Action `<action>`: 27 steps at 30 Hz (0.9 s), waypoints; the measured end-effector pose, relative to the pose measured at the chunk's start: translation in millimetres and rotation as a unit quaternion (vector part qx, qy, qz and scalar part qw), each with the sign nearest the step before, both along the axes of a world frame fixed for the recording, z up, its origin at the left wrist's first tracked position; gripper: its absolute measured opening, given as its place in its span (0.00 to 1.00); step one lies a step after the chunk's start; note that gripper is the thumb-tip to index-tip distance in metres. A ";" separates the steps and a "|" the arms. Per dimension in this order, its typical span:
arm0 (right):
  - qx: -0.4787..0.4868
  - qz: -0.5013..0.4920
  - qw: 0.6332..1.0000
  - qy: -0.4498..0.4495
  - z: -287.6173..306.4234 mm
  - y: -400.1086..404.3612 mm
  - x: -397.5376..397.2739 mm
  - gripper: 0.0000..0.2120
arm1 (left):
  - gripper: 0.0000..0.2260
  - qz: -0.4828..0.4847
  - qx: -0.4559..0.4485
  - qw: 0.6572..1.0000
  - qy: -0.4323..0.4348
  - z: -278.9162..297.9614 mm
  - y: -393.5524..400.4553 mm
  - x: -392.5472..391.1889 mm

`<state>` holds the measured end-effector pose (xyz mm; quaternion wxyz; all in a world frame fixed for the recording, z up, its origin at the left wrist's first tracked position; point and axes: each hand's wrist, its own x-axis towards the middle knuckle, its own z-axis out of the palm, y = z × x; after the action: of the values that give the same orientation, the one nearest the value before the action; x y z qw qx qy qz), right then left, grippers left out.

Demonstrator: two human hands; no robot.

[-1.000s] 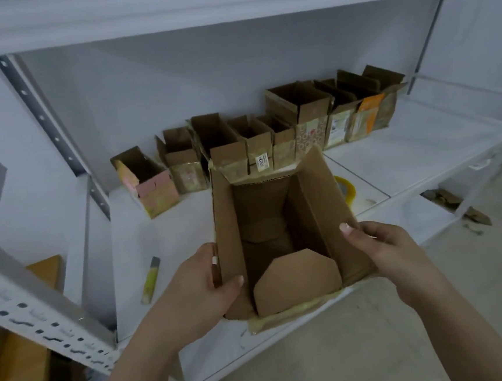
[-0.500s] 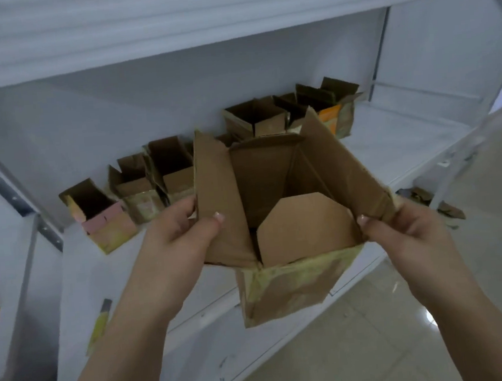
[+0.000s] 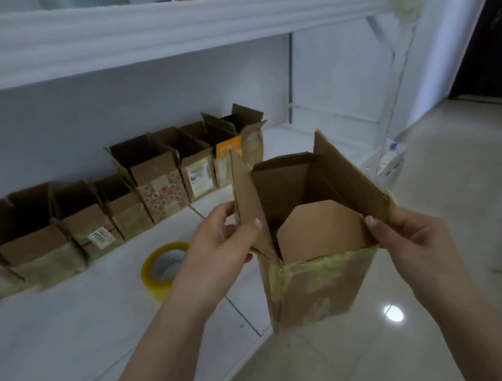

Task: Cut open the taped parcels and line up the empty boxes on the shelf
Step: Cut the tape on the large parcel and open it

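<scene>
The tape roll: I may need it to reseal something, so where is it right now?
In the head view the tape roll lies on the white shelf, left of the left hand, in front of the row of open boxes.

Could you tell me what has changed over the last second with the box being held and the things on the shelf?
The open box was lifted off the shelf edge and carried right, now held over the floor. The left hand and right hand kept their hold on its flaps. The row of empty boxes and tape roll stayed put.

Matt cardboard box point(image 3: 319, 287), glossy tape roll point(image 3: 162, 266), shiny floor point(image 3: 378, 346)
</scene>
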<state>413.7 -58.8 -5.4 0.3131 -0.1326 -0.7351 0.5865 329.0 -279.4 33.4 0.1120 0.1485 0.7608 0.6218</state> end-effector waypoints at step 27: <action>0.249 -0.094 0.957 -0.114 -12.4 255.6 -313.3 0.11 | 0.07 -0.021 -0.184 0.971 0.152 -20.1 252.7 -310.2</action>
<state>100.4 196.8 -17.8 0.3044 -0.1845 -0.8729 0.3336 18.9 -26.7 13.3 0.0337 0.2344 0.8669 0.4385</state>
